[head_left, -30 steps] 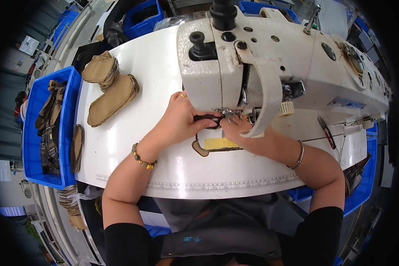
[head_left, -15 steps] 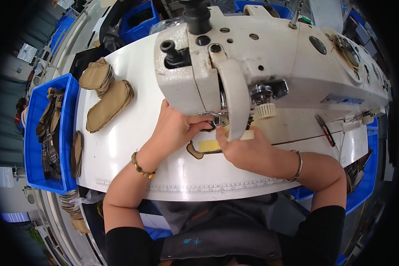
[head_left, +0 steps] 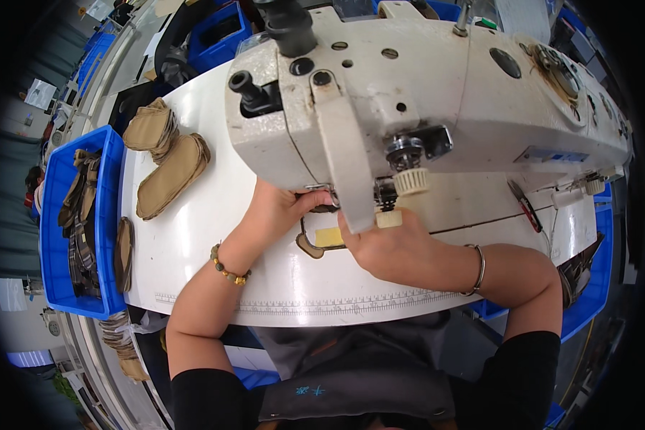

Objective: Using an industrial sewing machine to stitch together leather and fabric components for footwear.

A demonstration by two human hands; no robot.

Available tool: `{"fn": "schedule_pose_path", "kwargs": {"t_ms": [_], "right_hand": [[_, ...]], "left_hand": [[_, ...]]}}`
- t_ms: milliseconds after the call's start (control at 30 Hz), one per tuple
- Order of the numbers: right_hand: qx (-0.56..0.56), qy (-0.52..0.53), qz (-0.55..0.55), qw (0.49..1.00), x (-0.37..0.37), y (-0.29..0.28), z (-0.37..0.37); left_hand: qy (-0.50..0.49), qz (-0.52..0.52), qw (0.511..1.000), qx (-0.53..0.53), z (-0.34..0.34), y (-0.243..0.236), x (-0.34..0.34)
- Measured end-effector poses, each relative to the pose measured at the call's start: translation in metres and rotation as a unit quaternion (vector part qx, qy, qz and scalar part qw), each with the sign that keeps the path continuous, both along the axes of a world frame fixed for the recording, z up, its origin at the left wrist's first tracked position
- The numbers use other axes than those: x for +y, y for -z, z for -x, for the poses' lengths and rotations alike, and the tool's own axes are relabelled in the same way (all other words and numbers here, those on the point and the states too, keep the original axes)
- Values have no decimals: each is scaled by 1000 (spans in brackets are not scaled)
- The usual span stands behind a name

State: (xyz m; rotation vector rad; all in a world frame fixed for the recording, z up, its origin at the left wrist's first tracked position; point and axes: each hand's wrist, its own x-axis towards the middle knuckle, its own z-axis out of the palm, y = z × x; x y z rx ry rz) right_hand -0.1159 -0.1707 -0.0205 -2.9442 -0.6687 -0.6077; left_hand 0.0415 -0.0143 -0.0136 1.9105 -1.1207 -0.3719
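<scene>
A small brown fabric piece with a dark bound edge lies beneath the head of a white sewing machine. My left hand pinches its dark upper edge between thumb and finger, close to the needle area. On the other side my right hand is curled against the same piece, its fingertips partly hidden by the machine's pale lever. Just in front of the needle area, a yellow strip sits beside the fabric. The needle itself is hidden behind the machine head.
Stacked tan fabric pads lie on the white table at left. A blue bin of dark fabric strips stands beyond them. Red-handled snips lie right of the machine. Another blue bin is at far right.
The view has shifted slightly, so the machine head sits further left in the picture. Both hands stay at the fabric piece, and less of the left fingertips shows.
</scene>
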Motion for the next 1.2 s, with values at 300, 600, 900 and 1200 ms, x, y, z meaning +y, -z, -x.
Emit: {"fn": "schedule_pose_path", "kwargs": {"t_ms": [300, 600, 900, 1200], "right_hand": [[-32, 22, 15, 999, 0, 9, -3], [6, 17, -35, 999, 1, 7, -5], [24, 34, -111, 993, -1, 20, -13], [-28, 1, -114, 993, -6, 59, -24]], "left_hand": [[-9, -5, 999, -52, 1, 1, 0], [-4, -12, 983, -183, 2, -9, -4], [-35, -32, 974, -219, -6, 8, -2], [-78, -125, 954, -259, -7, 20, 4]]}}
